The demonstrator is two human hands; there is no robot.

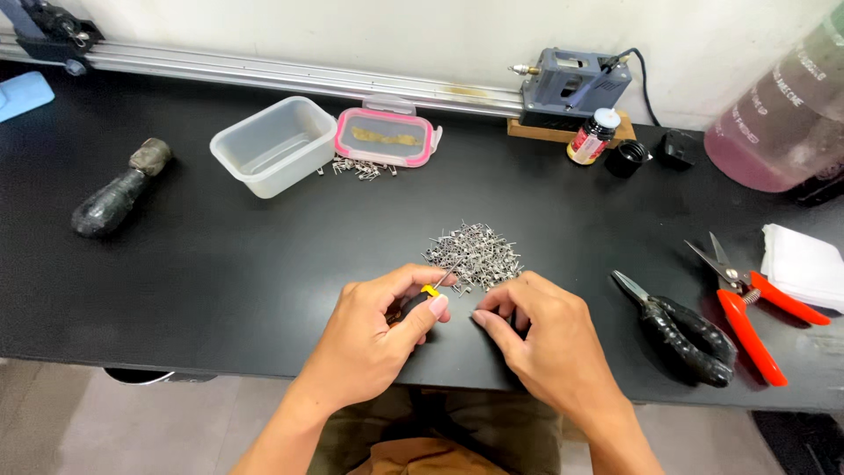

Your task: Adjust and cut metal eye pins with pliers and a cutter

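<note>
now pinching a small yellow-tipped tool [429,291] in the left grip [378,330], right grip [536,325] narrow, fingering metal pins [473,251] lying just ahead on the bench [220,255].

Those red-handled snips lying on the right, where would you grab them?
Take the red-handled snips by the two long red handles, coming from the near edge of the black table. The handles splay toward the person, while the pointed blades aim away toward the wall, so fingers stay clear of the tips.
</note>
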